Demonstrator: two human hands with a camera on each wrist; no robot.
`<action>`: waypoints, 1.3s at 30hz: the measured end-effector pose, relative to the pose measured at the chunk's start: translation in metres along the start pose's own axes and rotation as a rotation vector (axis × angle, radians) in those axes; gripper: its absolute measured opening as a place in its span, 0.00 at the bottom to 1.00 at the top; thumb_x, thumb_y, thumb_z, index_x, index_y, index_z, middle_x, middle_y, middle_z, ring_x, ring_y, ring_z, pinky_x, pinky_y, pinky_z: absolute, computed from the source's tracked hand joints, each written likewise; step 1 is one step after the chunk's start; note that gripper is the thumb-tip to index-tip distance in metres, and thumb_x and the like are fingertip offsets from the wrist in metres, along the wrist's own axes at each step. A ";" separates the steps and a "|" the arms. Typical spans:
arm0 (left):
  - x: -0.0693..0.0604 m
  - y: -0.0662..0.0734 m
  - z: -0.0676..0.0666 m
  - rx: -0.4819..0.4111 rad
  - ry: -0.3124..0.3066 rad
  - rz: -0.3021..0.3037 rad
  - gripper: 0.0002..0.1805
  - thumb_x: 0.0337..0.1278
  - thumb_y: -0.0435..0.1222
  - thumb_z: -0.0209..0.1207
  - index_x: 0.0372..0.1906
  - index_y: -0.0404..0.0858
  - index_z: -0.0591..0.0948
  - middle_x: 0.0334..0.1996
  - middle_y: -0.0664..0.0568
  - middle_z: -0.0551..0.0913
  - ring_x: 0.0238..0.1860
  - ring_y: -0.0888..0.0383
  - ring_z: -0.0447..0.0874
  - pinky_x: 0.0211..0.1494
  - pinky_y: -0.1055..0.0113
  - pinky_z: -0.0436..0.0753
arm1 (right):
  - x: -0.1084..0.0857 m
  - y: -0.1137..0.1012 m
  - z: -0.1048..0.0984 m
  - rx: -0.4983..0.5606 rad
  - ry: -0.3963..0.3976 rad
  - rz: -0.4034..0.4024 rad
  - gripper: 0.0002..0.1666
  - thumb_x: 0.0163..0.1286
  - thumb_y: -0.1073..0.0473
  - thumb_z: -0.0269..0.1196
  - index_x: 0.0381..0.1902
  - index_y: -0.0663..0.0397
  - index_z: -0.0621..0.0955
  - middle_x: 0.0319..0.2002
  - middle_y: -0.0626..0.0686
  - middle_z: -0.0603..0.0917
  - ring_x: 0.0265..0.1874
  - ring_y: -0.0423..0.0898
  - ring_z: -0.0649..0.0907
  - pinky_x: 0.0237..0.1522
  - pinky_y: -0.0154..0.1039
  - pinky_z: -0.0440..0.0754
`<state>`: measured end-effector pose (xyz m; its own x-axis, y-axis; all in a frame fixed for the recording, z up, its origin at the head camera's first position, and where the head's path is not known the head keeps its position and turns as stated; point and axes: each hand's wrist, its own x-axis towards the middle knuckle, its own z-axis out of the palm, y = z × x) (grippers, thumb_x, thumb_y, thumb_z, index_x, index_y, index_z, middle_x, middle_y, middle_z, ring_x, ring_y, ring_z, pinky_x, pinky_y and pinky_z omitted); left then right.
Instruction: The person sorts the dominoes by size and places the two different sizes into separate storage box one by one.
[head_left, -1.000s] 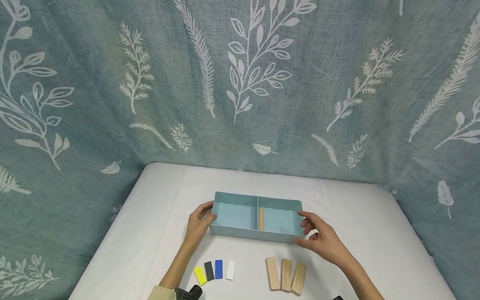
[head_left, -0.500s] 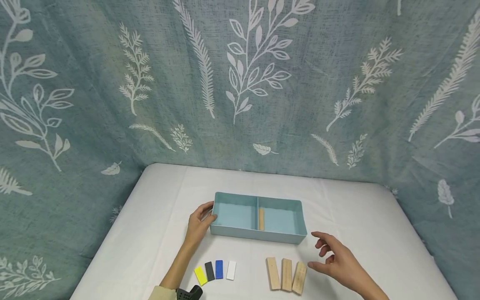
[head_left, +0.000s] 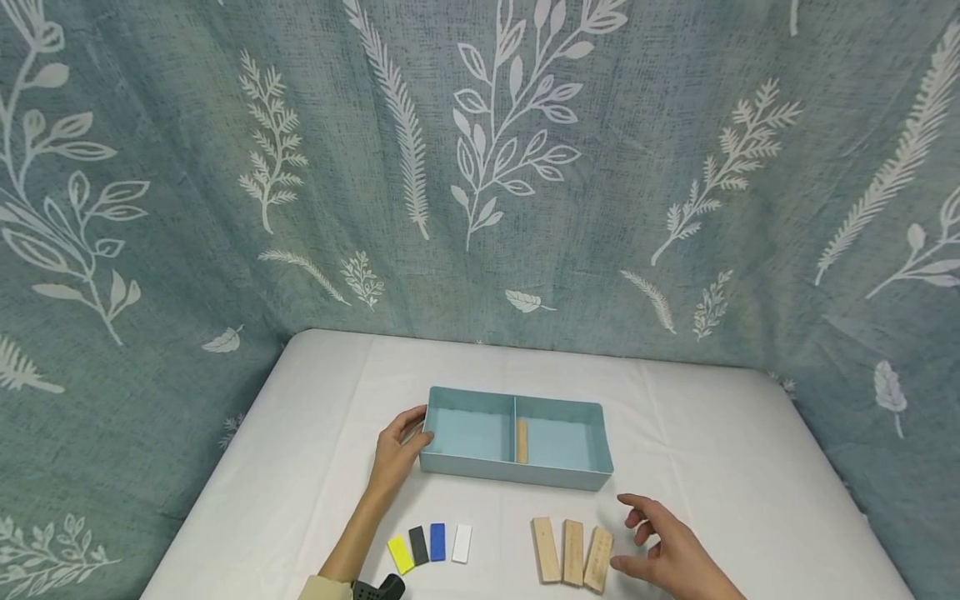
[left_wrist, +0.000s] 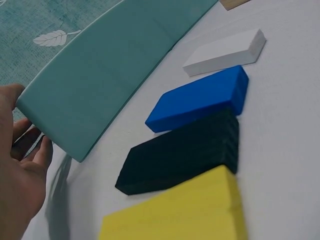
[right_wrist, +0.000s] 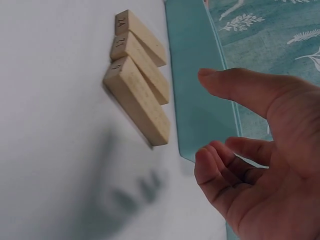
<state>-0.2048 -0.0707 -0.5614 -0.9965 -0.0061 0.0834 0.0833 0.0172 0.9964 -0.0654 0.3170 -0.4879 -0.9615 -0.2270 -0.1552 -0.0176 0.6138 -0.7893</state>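
My left hand (head_left: 399,450) grips the left end of a blue-green box (head_left: 517,472) with two compartments, its thumb at the rim. One wooden block (head_left: 522,442) lies in the right compartment against the divider. My right hand (head_left: 667,550) hovers to the right of three wooden blocks (head_left: 573,552), fingers loosely bent, thumb apart from them, holding nothing. In the right wrist view numbers mark the ends of these wooden blocks (right_wrist: 142,102). Below the box's left half lie a yellow block (head_left: 401,554), a black block (head_left: 418,545), a blue block (head_left: 438,542) and a white block (head_left: 461,543).
Everything stands on a table with a white cloth (head_left: 720,450). A patterned teal curtain (head_left: 480,283) hangs behind the table and along its sides. The wooden blocks sit in front of the box's right half.
My right hand has let go of the box's right end and come down toward me, beside the wooden blocks. The left hand stays on the box, which has barely moved.
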 end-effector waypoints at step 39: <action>-0.002 -0.003 -0.001 -0.034 -0.015 0.020 0.26 0.58 0.26 0.59 0.64 0.29 0.73 0.65 0.38 0.73 0.69 0.44 0.68 0.67 0.67 0.71 | 0.005 0.017 0.046 -0.078 -0.112 0.190 0.61 0.42 0.50 0.82 0.64 0.75 0.64 0.39 0.52 0.68 0.33 0.47 0.68 0.28 0.32 0.70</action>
<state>-0.2029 -0.0713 -0.5640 -0.9946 0.0084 0.1035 0.1034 -0.0165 0.9945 -0.0581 0.2915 -0.5295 -0.9133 -0.1812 -0.3648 0.1356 0.7092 -0.6918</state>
